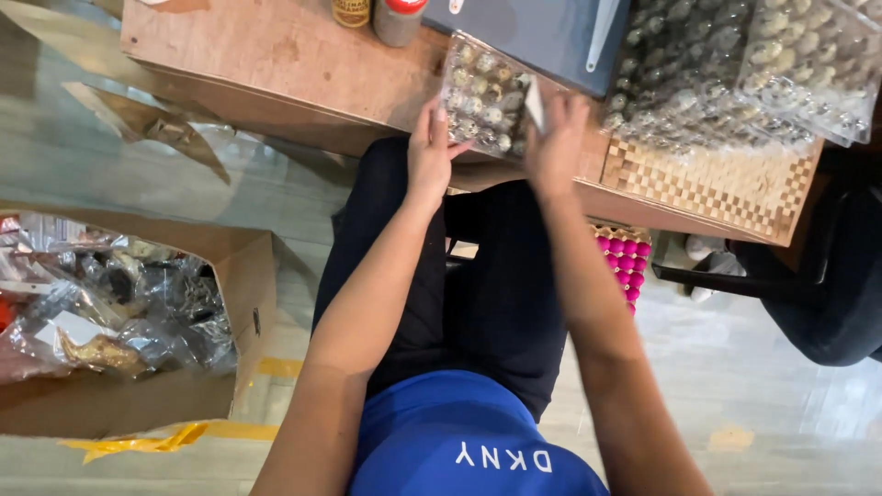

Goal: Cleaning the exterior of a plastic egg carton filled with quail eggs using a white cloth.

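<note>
The person is sitting at a brown wooden worktop (276, 55), and both hands are working on a clear plastic tray of small speckled eggs (482, 96) that is lying tilted at the worktop's near edge. The left hand (430, 152) is resting flat against the tray's near left side, fingers stretched and together, not clamped. The right hand (556, 142) is pinching a small white slip (536, 103) at the tray's right edge (the fingertips are closing on it, thumb side hidden). The two hands are sitting apart, with the tray between them.

Further right, a pile of clear egg trays (735, 64) is covering a woven checkered mat (717, 184). A dark blue board (542, 32) is lying behind the held tray, and two jars (378, 14) are standing at the far edge. On the floor to the left, a brown cardboard box of crumpled clear plastic (119, 312) is standing open. A pink egg carton (625, 262) is showing under the worktop.
</note>
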